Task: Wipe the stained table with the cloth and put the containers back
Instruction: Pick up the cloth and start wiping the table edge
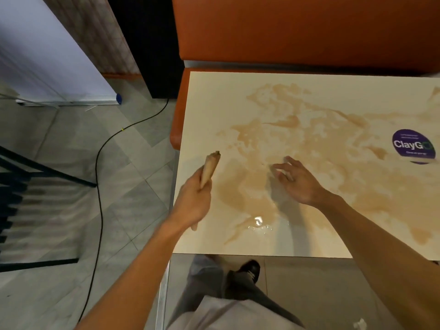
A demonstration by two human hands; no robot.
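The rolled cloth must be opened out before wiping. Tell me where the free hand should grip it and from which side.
Grip the free top end of the cloth, which sticks out above the left hand; the rest is inside that fist. Come in from the right, where the right hand is open over the table. The roll is narrow, so its fingers can pinch across it.

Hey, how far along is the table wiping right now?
Nothing looks done: brown stains cover most of the table. The left hand grips a rolled cloth; the right hand is spread over the stains. Left: all the wiping; no containers in view.
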